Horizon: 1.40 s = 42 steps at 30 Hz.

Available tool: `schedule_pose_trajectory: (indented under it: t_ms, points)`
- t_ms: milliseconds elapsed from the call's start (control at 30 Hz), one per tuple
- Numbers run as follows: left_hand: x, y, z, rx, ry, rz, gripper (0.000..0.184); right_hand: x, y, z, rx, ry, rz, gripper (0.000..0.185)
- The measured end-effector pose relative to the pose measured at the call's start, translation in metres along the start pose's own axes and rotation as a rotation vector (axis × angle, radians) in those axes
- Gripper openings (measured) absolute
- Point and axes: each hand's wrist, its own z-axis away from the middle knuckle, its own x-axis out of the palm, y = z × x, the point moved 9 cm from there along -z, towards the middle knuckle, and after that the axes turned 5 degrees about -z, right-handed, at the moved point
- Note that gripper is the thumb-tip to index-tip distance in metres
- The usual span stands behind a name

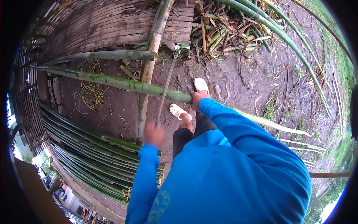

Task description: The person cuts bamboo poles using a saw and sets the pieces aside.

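My left hand (154,133) is closed round the handle of a machete (169,76). Its long, narrow blade points away from me and crosses over a green bamboo pole (123,84); whether it touches the pole I cannot tell. My right hand (198,100) grips this pole to the right of the blade. Leftward, the pole passes over an upright-lying bamboo post (148,71). A paler, tapering length (276,125) shows beyond my right forearm, perhaps the same pole. My feet in white clogs (201,85) stand on the ground just below the pole.
Many cut green bamboo poles (89,149) lie stacked at lower left. A slatted bamboo platform (112,26) is at upper left, near a tangled yellow cord (91,95). Bamboo scraps (220,33) are heaped at the top. Long bent bamboo lengths (287,37) lie at right on muddy ground.
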Motion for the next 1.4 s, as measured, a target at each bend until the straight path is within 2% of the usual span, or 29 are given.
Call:
schedule_pose_trajectory:
  t_ms: [67,167,200,233,267,333,400,433,500,533,567,667,733,767,800,833,900,1000,1100,1167,1233,1300,1367,1400]
  points:
    - [0.029,0.021,-0.058,-0.004,-0.056,0.066,0.013,0.004,0.001,0.000,-0.019,-0.016,-0.042,0.050]
    - [-0.003,0.008,0.009,0.041,0.094,-0.192,0.011,0.011,0.001,-0.007,-0.057,0.013,-0.006,0.045]
    - [-0.015,-0.002,0.047,-0.035,-0.080,-0.223,0.011,0.020,0.003,-0.010,-0.071,0.004,0.005,0.043]
    - [-0.032,-0.005,0.083,-0.121,-0.264,-0.254,0.021,0.003,-0.007,0.008,-0.063,0.009,0.003,0.038]
    - [-0.043,-0.002,0.093,-0.185,-0.306,-0.228,0.022,0.025,0.005,-0.009,-0.044,-0.025,-0.039,0.041]
    - [-0.046,-0.002,0.103,-0.306,-0.379,-0.148,0.024,0.026,0.006,-0.011,-0.069,-0.017,-0.039,0.043]
    - [-0.013,0.004,0.042,-0.107,-0.196,-0.105,0.020,0.013,0.001,0.000,-0.037,0.019,-0.025,0.044]
    - [0.016,0.004,-0.006,-0.143,-0.164,-0.020,0.017,0.010,-0.003,0.004,-0.024,0.042,-0.014,0.044]
    - [0.062,0.004,-0.065,-0.052,-0.071,0.088,0.012,0.017,-0.002,0.017,0.009,0.031,-0.041,0.049]
    - [0.051,0.009,-0.059,-0.056,-0.088,0.037,0.011,0.003,-0.007,0.009,-0.001,0.047,-0.042,0.052]
    - [0.023,0.011,-0.028,-0.079,-0.119,-0.034,0.014,0.012,-0.002,0.001,0.045,-0.031,-0.009,0.054]
    - [-0.040,-0.003,0.082,-0.106,-0.228,-0.107,0.021,0.019,-0.002,-0.008,-0.015,-0.074,0.016,0.056]
    - [-0.059,0.007,0.091,-0.194,-0.280,-0.087,0.024,0.017,-0.006,-0.003,-0.004,-0.022,0.044,0.058]
    - [-0.058,0.007,0.092,-0.239,-0.308,-0.069,0.025,0.020,-0.003,-0.006,-0.003,-0.023,0.046,0.058]
    - [-0.043,0.005,0.072,-0.162,-0.242,-0.034,0.024,0.023,-0.001,-0.010,0.001,-0.019,0.042,0.058]
    - [-0.019,0.001,0.043,-0.093,-0.179,-0.001,0.022,0.024,0.001,-0.011,0.037,0.000,0.036,0.057]
    - [0.041,-0.005,-0.035,-0.134,-0.202,0.045,0.019,0.031,0.010,-0.015,0.071,-0.010,0.000,0.057]
    - [0.029,-0.004,-0.018,-0.073,-0.142,-0.003,0.016,0.042,0.002,-0.001,0.084,-0.038,0.057,0.061]
    - [-0.041,0.006,0.073,-0.139,-0.203,-0.016,0.017,0.037,-0.002,-0.002,0.089,0.003,0.072,0.062]
    - [-0.068,0.015,0.084,-0.105,-0.166,-0.035,0.018,0.035,-0.013,-0.001,0.030,-0.040,0.010,0.060]
    - [-0.065,0.019,0.077,-0.054,-0.110,-0.042,0.019,0.040,-0.004,-0.002,0.035,-0.028,0.017,0.059]
    - [0.009,-0.016,0.013,-0.142,-0.255,-0.033,0.020,0.043,-0.004,-0.007,0.027,0.006,0.040,0.058]
    - [0.026,-0.006,-0.022,-0.071,-0.131,0.034,0.017,0.035,0.001,-0.011,0.062,0.013,0.011,0.058]
    - [0.022,-0.007,-0.005,-0.100,-0.166,0.007,0.017,0.039,-0.002,-0.005,0.068,-0.004,-0.009,0.058]
